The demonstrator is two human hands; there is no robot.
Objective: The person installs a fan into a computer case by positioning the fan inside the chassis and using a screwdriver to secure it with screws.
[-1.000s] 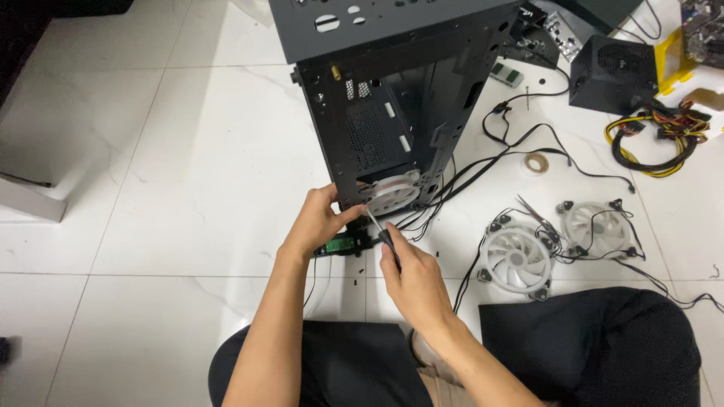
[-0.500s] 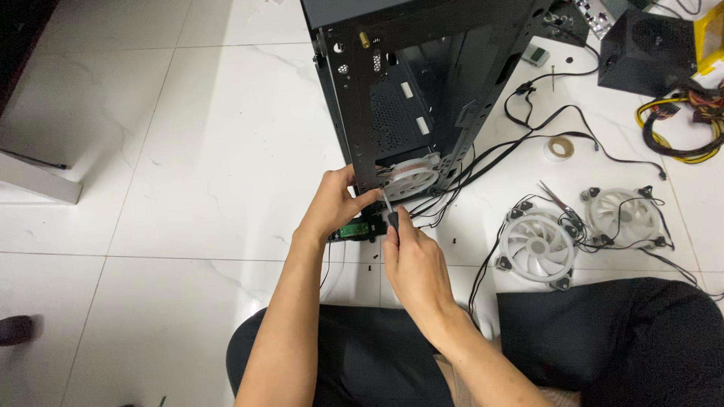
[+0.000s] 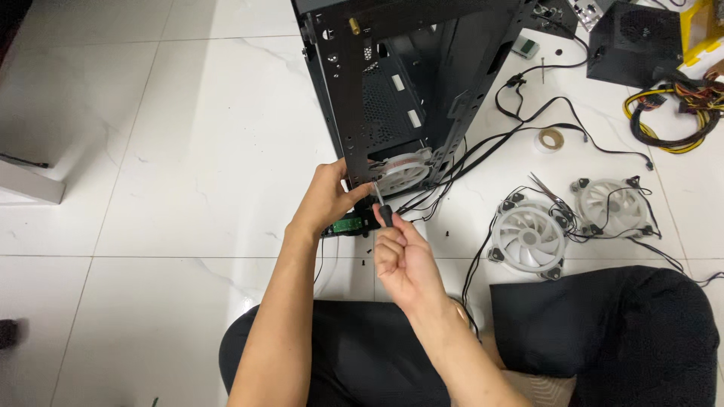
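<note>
A black computer case (image 3: 392, 83) stands open on the white tiled floor. Inside its near end sits a white round fan (image 3: 400, 172). My left hand (image 3: 328, 197) rests on the case's near frame, thumb and fingers pressed against the edge beside that fan. My right hand (image 3: 403, 260) is closed on a small screwdriver (image 3: 382, 207) with a black handle; its tip points up at the frame next to my left fingers. A small green circuit board (image 3: 348, 224) lies on the floor just under my left hand.
Two white fans (image 3: 530, 235) (image 3: 609, 206) with tangled black cables lie on the floor to the right. A tape roll (image 3: 550, 139), a black power supply (image 3: 635, 44) and yellow-black cables (image 3: 671, 120) lie farther right. Small black screws (image 3: 447, 234) dot the floor. My legs are crossed below.
The view has shifted so the case and hands sit slightly higher and to the right. My hands hold the same grip on the frame and the screwdriver.
</note>
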